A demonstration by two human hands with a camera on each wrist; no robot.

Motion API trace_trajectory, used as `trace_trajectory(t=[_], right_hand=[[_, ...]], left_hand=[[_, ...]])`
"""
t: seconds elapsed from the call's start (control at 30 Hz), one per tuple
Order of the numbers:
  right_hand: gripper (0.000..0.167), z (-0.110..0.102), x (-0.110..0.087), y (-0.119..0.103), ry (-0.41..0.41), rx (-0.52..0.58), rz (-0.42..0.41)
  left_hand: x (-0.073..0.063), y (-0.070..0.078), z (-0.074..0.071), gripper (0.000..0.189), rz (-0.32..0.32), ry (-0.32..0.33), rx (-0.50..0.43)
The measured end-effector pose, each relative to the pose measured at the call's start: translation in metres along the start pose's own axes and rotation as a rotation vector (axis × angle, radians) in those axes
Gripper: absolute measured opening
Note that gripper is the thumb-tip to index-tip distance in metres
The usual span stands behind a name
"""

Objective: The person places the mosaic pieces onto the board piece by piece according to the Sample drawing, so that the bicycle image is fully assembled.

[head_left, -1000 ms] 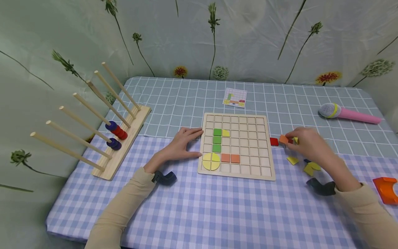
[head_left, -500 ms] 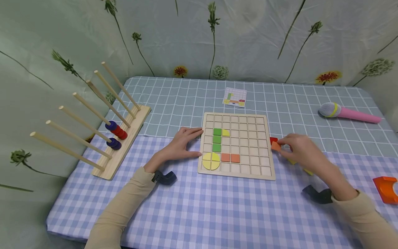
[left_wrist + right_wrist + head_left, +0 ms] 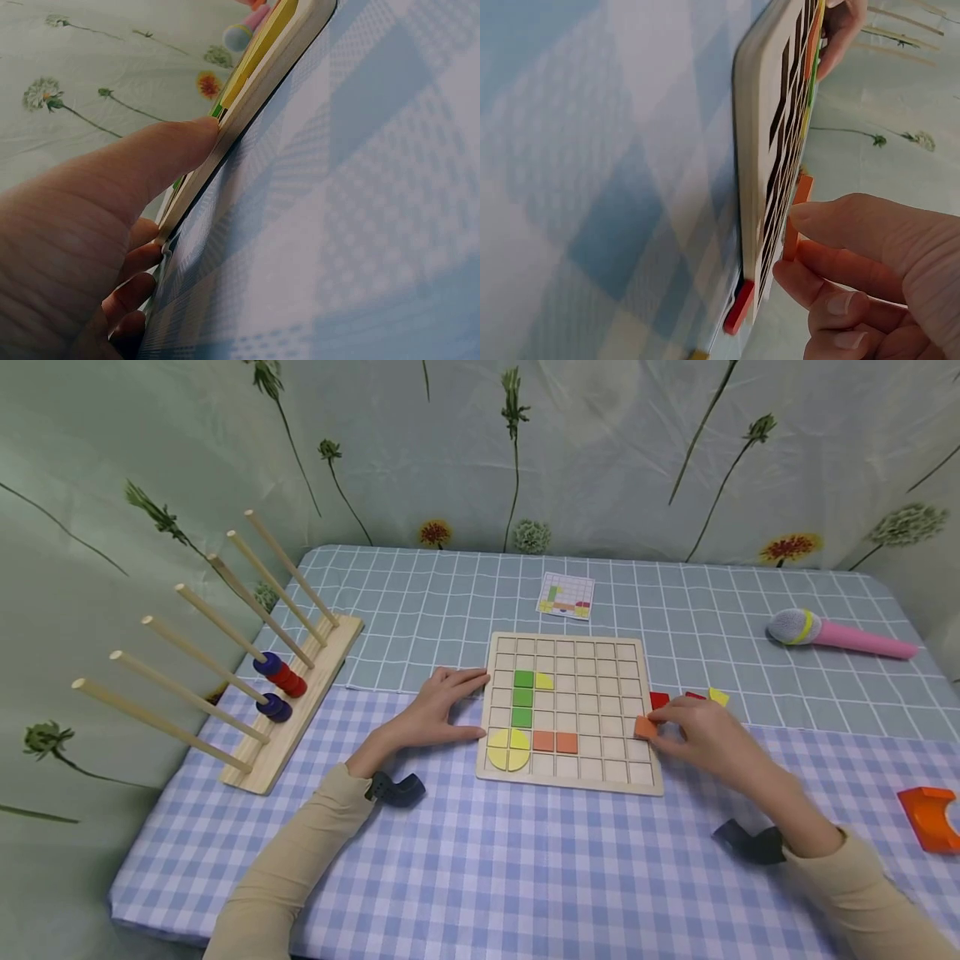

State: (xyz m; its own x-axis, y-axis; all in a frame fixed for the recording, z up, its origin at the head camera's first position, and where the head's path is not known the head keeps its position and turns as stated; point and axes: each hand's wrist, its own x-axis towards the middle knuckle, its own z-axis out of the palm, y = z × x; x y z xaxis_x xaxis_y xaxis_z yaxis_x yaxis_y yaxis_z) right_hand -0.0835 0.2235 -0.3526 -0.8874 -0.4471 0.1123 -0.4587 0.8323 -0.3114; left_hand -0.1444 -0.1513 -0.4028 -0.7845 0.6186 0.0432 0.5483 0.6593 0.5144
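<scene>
A wooden grid board (image 3: 570, 785) lies flat on the table. My left hand (image 3: 432, 710) rests beside it, its thumb and fingertips touching the board's left edge; in the left wrist view the thumb (image 3: 176, 146) lies against the rim. Between thumb and fingers, my right hand (image 3: 708, 735) pinches an orange square tile (image 3: 644, 727) over the board's right edge. The same orange tile (image 3: 802, 191) shows tilted up above the grid in the right wrist view. On the board sit several green tiles (image 3: 522, 697), two orange tiles (image 3: 556, 742), a yellow quarter-round (image 3: 544, 681) and a yellow circle of quarters (image 3: 508, 749).
Just right of the board lie red tiles (image 3: 659, 700) and a yellow tile (image 3: 717, 696), partly behind my right hand. A pattern card (image 3: 566, 595) is behind the board. At left stands a peg rack (image 3: 300, 710) with rings; at right, a toy microphone (image 3: 840, 635) and an orange block (image 3: 930, 818).
My right hand has carried the orange tile left, from among the loose tiles to over the board's right edge. The left hand has stayed in place.
</scene>
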Motion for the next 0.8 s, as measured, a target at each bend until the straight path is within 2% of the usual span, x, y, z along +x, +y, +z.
trace_trajectory(t=[0.2, 0.43, 0.63, 0.8], right_hand=[[0.023, 0.006, 0.002, -0.008, 0.021, 0.012, -0.027], [0.025, 0.009, 0.008, -0.020, -0.046, 0.037, -0.025], [0.020, 0.016, 0.012, -0.028, -0.039, 0.047, -0.061], [0.020, 0.020, 0.015, -0.036, -0.061, 0.055, -0.060]], left_hand=[[0.000, 0.001, 0.000, 0.082, 0.007, 0.007, -0.002], [0.000, 0.000, -0.001, 0.082, 0.003, 0.002, -0.010], [0.000, 0.000, 0.000, 0.082, 0.009, 0.000, -0.005], [0.001, -0.002, 0.000, 0.082, 0.017, 0.003, -0.003]])
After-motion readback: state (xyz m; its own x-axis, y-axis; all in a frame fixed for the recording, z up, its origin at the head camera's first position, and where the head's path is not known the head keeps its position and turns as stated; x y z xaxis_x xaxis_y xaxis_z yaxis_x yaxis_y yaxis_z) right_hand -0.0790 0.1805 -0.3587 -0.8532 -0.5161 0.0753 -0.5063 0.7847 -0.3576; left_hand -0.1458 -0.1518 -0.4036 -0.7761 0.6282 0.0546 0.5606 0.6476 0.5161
